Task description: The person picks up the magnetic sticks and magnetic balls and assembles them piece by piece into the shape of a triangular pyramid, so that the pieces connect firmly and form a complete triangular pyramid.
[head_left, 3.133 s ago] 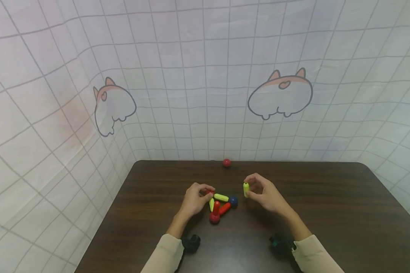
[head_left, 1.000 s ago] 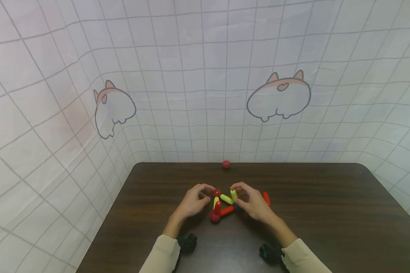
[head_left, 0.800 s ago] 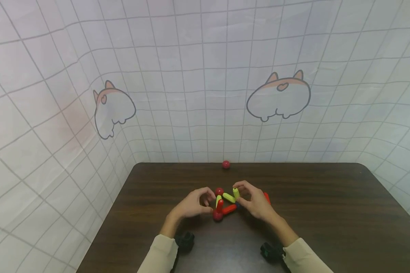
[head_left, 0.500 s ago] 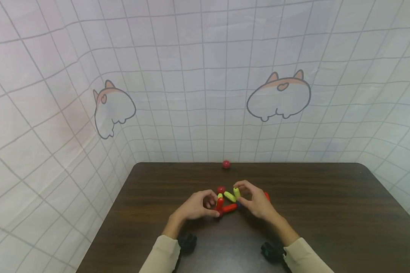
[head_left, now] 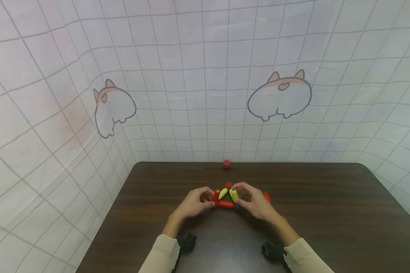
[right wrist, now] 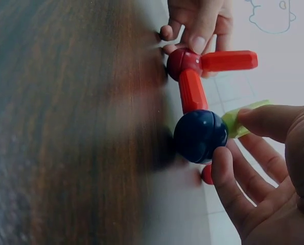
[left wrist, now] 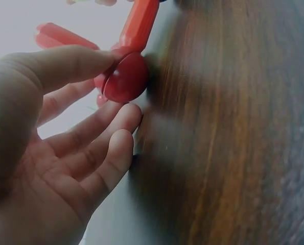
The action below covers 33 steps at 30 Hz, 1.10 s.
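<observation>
My left hand point(head_left: 195, 203) pinches a red ball point(left wrist: 129, 79) between thumb and fingers. From this ball an upright red stick point(right wrist: 229, 60) rises, and a second red stick point(head_left: 226, 204) runs flat to a dark blue ball point(right wrist: 197, 135). My right hand point(head_left: 256, 201) pinches a yellow-green stick point(right wrist: 232, 124) that stands up from the blue ball. Beyond the flat red stick, another yellow-green stick point(head_left: 223, 193) slants toward a far red ball point(head_left: 228, 185). A further yellow-green stick beside the held one is partly hidden.
A loose red ball point(head_left: 226, 164) sits at the back edge of the dark wooden table point(head_left: 311, 212). Another red stick point(head_left: 267, 196) lies behind my right hand, partly covered. A white grid-patterned cloth point(head_left: 191, 94) hangs behind and at the sides.
My right hand has brought its yellow-green stick left onto the blue ball. My left hand has gone from the far red ball to the near one, which has swung away from me, levelling the flat red stick.
</observation>
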Tool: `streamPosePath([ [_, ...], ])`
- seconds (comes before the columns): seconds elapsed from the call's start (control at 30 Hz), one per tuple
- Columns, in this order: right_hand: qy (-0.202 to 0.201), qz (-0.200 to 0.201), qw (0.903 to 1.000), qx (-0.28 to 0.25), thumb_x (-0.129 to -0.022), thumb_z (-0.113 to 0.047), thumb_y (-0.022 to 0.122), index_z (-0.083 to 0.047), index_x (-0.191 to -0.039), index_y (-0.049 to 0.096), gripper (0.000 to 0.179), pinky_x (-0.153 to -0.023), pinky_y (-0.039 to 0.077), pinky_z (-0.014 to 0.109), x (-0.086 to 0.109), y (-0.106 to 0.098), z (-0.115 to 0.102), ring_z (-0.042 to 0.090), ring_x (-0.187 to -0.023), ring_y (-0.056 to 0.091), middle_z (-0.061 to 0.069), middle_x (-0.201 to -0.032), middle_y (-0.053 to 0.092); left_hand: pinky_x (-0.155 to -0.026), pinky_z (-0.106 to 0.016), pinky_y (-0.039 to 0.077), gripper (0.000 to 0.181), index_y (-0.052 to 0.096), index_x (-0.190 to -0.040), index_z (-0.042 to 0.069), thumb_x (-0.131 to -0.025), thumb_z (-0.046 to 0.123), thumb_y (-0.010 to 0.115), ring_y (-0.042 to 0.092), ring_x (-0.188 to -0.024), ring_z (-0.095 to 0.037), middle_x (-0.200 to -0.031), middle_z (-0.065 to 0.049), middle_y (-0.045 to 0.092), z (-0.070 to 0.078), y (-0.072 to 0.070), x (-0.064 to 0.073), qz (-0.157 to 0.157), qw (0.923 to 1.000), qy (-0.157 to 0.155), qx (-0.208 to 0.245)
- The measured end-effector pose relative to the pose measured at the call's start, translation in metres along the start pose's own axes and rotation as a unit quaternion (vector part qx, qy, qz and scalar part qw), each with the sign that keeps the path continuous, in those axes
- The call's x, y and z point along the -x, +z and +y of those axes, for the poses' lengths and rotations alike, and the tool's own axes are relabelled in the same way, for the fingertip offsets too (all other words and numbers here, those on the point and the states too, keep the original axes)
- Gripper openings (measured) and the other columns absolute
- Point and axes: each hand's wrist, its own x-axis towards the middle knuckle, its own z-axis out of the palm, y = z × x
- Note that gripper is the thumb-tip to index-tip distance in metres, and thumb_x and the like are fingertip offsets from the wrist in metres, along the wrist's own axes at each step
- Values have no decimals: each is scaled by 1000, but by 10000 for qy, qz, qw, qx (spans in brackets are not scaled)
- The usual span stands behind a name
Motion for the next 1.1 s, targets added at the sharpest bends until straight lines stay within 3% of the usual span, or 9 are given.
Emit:
streamPosePath([
  [0.23, 20, -116, 9999, -3, -93, -8, 74, -10, -130, 62, 40, -89, 55, 51, 1, 0, -2, 25, -101, 69, 8, -115, 71, -71, -30, 51, 21, 69, -116, 19, -95, 20, 72, 62, -86, -13, -106, 0, 71, 2, 2, 0, 148, 9998, -92, 5],
  [0.57, 0, -174, 9998, 30, -92, -8, 76, -9, -134, 60, 45, -77, 55, 33, 0, -6, 0, 20, -97, 69, 9, -111, 72, -70, -28, 51, 24, 70, -115, 19, -93, 24, 77, 61, -83, -12, -107, -2, 71, 3, 6, -1, 325, 9992, -233, -38],
  [0.7, 78, -50, 10000, 22, -92, -7, 75, -10, -135, 60, 46, -73, 54, 31, -1, -17, 0, 21, -96, 68, 14, -111, 70, -70, -28, 50, 23, 69, -114, 18, -93, 23, 77, 61, -82, -12, -105, -2, 71, 2, 6, -2, 356, 9991, -222, -110],
  [0.8, 155, 164, 9997, 101, -93, -9, 74, -14, -133, 60, 43, -78, 54, 33, 0, -28, 2, 21, -95, 68, 16, -111, 70, -70, -29, 51, 23, 70, -114, 17, -93, 21, 77, 61, -81, -12, -104, -2, 71, 1, 6, -2, 358, 9991, -181, -110],
  [1.1, 701, 590, 9955, 234, -97, -17, 71, -19, -136, 59, 41, -75, 54, 31, 7, -67, 14, 24, -98, 67, 20, -119, 66, -69, -30, 52, 25, 69, -117, 16, -93, 19, 75, 63, -82, -14, -110, -7, 71, -1, 1, -1, 388, 9990, -225, -13],
])
